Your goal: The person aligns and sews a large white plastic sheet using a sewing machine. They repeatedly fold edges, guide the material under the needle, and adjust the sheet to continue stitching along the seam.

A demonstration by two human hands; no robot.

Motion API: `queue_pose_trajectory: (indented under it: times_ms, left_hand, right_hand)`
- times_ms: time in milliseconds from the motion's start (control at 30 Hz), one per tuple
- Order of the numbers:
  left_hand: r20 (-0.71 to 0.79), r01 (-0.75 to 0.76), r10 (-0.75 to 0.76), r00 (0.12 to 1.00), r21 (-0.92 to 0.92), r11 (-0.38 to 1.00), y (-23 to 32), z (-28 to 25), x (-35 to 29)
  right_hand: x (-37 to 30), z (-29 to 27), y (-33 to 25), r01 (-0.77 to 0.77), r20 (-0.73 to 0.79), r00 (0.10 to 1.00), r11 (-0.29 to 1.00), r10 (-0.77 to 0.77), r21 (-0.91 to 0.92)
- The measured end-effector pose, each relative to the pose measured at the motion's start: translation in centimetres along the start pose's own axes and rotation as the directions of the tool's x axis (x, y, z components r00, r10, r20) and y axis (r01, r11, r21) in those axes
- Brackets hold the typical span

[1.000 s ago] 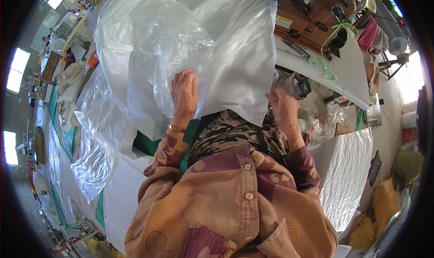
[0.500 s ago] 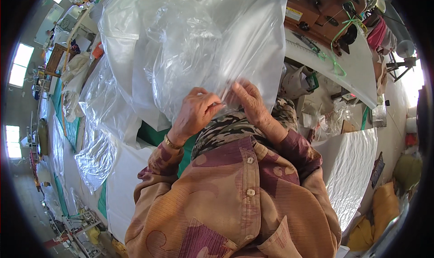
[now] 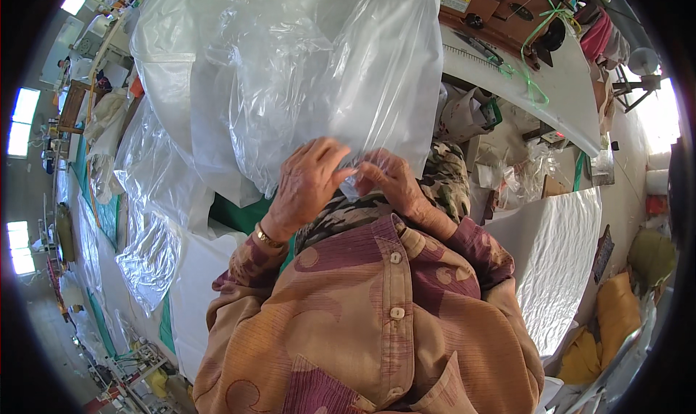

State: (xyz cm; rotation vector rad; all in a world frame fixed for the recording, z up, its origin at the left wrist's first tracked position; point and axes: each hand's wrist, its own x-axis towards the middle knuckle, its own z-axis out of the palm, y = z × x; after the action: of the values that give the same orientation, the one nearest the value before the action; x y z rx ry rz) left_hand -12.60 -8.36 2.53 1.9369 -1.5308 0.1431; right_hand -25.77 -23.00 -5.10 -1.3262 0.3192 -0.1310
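Observation:
My left hand (image 3: 307,184) is raised over my lap at the near edge of a large clear plastic sheet (image 3: 290,73). Its fingers are curled and smeared by motion, with the thumb pointing across to the other hand. Facing it, my right hand (image 3: 392,183) is closed, its bent fingertips pinching at the sheet's near edge. A bit of clear film shows just under the fingertips. Whether anything lies between the left thumb and fingers is hidden by the blur. The sheet spreads in shiny folds away from me and down to the left.
A brown sewing machine (image 3: 493,8) with green string stands on a white tabletop (image 3: 558,98) at the far right. Below it are a white bag (image 3: 462,113) and crumpled clear plastic (image 3: 529,171). White sheeting (image 3: 547,269) hangs at my right. Green cloth (image 3: 243,212) shows left of my knees.
My left hand has lifted its fingers away from the thumb. The right hand's fingers have curled inward. The whole view has shifted a little, so the sheet and machine appear farther left and higher.

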Motion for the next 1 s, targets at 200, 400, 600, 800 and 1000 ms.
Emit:
queue_pose_trajectory:
  times_ms: [200,400,600,800,1000]
  left_hand:
    - [0.058,0.135,-0.124,0.991,-0.296,0.946,1.8,3.2,2.5]
    - [0.13,0.327,-0.301,0.945,-0.312,0.892,1.2,5.1,3.2]
    - [0.035,0.343,-0.365,0.93,-0.431,0.834,1.2,5.5,2.2]
    - [-0.025,0.252,-0.302,0.953,-0.489,0.835,1.5,6.0,1.7]
    - [-0.036,0.198,-0.255,0.966,-0.527,0.827,1.9,5.4,1.9]
  right_hand:
    - [-1.5,1.0,-0.6,0.066,-0.168,0.968,0.834,-0.188,-0.548]
    - [-1.5,0.9,0.4,0.143,-0.12,0.956,0.784,-0.267,-0.604]
    - [-1.5,-1.2,-2.0,0.287,-0.07,0.885,0.658,-0.46,-0.696]
    - [3.2,-8.4,4.0,0.106,-0.655,0.501,0.791,-0.565,-0.602]
    - [2.2,-6.6,1.4,-0.19,-0.44,0.892,0.794,-0.107,-0.578]
